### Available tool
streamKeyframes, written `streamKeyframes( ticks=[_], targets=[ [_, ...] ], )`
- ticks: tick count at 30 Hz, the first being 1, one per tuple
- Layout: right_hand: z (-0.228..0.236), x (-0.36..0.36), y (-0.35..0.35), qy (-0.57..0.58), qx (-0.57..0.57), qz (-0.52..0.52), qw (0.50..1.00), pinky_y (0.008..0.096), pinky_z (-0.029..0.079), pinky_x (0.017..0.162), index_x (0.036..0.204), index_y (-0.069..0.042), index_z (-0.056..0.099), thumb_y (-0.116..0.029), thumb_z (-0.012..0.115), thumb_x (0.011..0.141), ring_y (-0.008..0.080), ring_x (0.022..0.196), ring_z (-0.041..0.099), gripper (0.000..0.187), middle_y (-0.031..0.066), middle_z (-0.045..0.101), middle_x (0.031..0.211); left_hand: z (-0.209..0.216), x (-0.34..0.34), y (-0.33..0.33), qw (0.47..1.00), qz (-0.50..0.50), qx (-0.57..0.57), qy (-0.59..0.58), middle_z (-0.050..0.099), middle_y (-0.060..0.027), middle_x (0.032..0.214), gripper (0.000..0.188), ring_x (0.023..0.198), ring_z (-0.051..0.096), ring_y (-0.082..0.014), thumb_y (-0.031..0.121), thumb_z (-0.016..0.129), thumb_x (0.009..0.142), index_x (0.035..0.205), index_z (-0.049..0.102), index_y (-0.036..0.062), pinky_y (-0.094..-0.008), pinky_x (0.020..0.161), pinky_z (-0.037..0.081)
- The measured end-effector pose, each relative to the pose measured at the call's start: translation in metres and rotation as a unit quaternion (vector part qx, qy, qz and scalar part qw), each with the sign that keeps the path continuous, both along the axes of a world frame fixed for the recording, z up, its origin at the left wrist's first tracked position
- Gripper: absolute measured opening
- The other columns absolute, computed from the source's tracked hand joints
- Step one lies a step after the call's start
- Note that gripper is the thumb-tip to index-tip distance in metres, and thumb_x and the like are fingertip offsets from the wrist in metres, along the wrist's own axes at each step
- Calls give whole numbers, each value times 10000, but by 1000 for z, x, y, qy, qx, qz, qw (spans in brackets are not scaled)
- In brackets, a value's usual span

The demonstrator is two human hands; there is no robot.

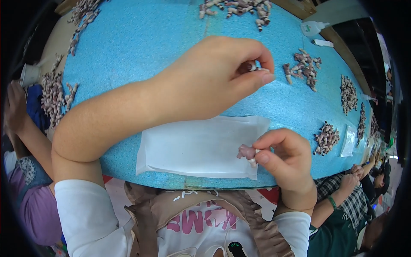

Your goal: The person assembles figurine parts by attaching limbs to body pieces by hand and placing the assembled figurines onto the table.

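Observation:
My left hand [209, 77] reaches across the blue table, its thumb and fingers closed on a small dark-mauve and white figurine [248, 67], mostly hidden by the fingers. Lower and to the right, my right hand [287, 156] pinches a paler mauve figurine [246, 151] with white ends between thumb and fingertips. That piece is above the right part of a shallow white paper tray [188, 152], which lies along the near table edge. Past my left fingertips lies a loose pile of similar figurines [305, 68].
More piles of small figurines lie at the far edge [239, 8], on the left side [52, 96] and on the right [326, 139]. A white squeeze bottle [312, 28] is at the far right. A clear plastic bag [349, 140] lies near co-workers seated right; another person sits left.

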State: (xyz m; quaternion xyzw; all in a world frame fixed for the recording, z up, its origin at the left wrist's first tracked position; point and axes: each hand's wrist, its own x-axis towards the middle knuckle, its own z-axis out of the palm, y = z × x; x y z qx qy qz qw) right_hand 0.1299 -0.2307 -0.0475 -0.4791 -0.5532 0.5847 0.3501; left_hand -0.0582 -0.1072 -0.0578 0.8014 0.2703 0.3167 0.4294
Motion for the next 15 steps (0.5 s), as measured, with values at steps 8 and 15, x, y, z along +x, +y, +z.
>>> streamKeyframes(
  ticks=[8,15],
  targets=[
    [-6,15,11,303,-91,-71,946,293,519,739,996,28,575,-70,622,867,172,859,638,168,156,657,962,8,2,-6,939,-53,-333,-72,544,36,828,226,690,464,-27,153,608,906,1083,581,15,-178,565,384],
    [-6,20,14,339,-84,-114,930,310,505,774,1150,13,563,-96,589,896,181,897,624,278,135,648,1023,8,-2,-5,991,-64,-113,-27,551,33,828,202,695,475,-23,123,639,879,1058,624,32,-178,565,387]
  ],
)
